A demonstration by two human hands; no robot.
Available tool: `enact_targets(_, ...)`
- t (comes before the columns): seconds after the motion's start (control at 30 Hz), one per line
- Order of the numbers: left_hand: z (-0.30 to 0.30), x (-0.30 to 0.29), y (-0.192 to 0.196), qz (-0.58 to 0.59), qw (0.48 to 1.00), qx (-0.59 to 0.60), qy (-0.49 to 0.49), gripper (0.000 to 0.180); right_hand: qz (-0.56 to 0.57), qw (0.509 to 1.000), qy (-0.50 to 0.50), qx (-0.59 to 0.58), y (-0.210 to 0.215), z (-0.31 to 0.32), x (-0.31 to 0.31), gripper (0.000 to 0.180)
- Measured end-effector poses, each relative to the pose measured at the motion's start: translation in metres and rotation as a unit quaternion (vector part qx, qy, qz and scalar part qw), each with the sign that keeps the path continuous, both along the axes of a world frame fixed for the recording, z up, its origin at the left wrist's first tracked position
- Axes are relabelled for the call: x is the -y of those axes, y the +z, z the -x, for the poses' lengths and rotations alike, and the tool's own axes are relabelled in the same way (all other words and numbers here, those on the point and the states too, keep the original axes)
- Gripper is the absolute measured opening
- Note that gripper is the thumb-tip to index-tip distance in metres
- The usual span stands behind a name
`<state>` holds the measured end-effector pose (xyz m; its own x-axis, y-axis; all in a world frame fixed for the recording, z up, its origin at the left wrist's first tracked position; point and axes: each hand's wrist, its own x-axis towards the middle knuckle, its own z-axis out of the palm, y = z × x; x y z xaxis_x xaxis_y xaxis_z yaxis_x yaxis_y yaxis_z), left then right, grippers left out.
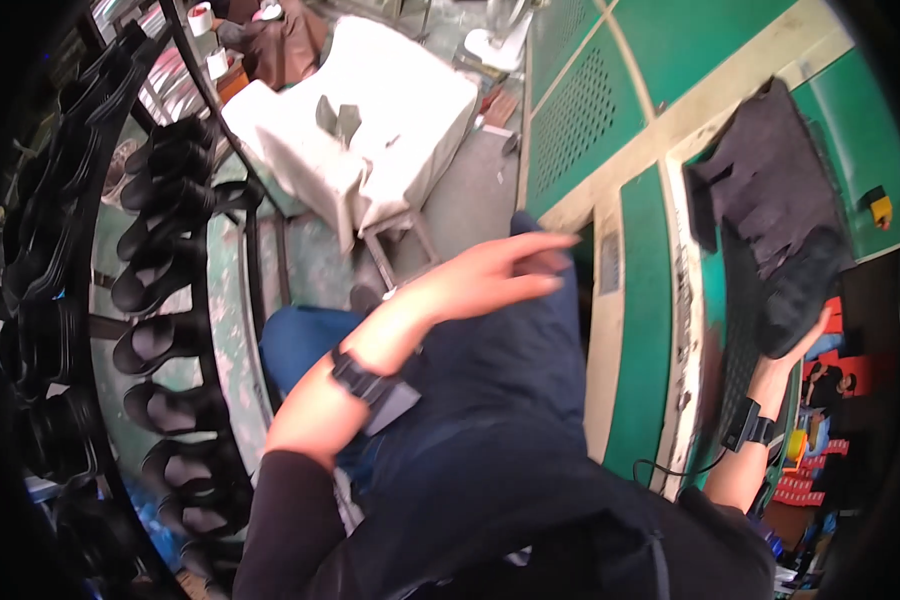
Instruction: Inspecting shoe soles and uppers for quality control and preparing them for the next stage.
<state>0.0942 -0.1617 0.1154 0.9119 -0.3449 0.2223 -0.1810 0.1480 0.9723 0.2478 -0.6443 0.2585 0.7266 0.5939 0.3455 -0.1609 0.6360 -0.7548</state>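
Green machine top [645, 330], black sandals racked [165, 270].

Red boxes [796, 487] with white markings stacked low at the right edge, beside a small yellow pack [796, 443] just above them. Higher up at the same edge, red and blue printed packaging [832, 340], partly hidden and too blurred to tell apart. No signs or screens visible.
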Motion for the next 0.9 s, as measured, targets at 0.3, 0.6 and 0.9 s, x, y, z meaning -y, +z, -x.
enact_targets(0.3, 0.069, 0.057, 0.006, 0.391, 0.906, -0.157, -0.039, 0.088, 0.133, 0.988, -0.07, -0.043, -0.09, 0.045, -0.229, 0.056)
enact_targets(0.6, 0.129, 0.011, -0.123, 0.594, 0.731, -0.318, 0.112, 0.04, 0.382, 0.827, 0.052, -0.409, -0.296, 0.051, -0.362, 0.026)
enact_targets(0.9, 0.137, 0.002, -0.13, 0.488, 0.721, -0.461, 0.171, 0.039, 0.326, 0.873, 0.159, -0.326, -0.303, 0.052, -0.373, 0.023)
